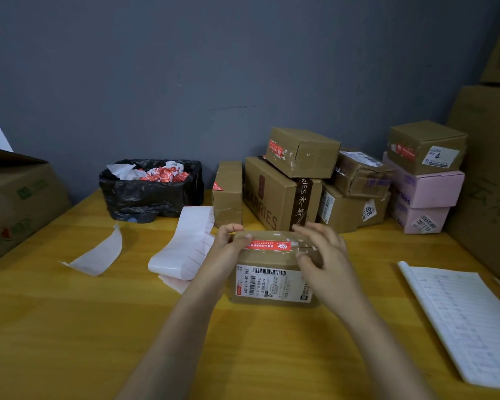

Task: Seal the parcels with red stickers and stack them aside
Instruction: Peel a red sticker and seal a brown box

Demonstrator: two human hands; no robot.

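**A:** Where is the parcel that is being sealed?

**B:** The small brown parcel stands on the bench at lower centre of the frame. Its shipping label faces the camera. The red sticker runs along the top. As far as I can judge it crosses the flap seam, which would be the reason for putting it there.

**A:** And the hands?

**B:** The left hand has its grip closed on the parcel's upper left corner. The fingers curl over the far edge and the thumb sits at the sticker's left end. I read that as pinning one end while steadying the box. The right hand is over the right end of the top, fingers loosely spread and holding nothing. It is blurred, so I cannot tell whether the fingertips touch the cardboard. A slack grip like that suits smoothing rather than lifting.

**A:** What lies around it?

**B:** Just left of the parcel is a white backing strip, kept within reach. Behind that, at centre left, a bin lined with black plastic holds crumpled red and white scraps. The stacked parcels are piled against the wall at centre right, and several show red stickers, so this one probably goes there. A lined notebook lies at lower right, well apart.
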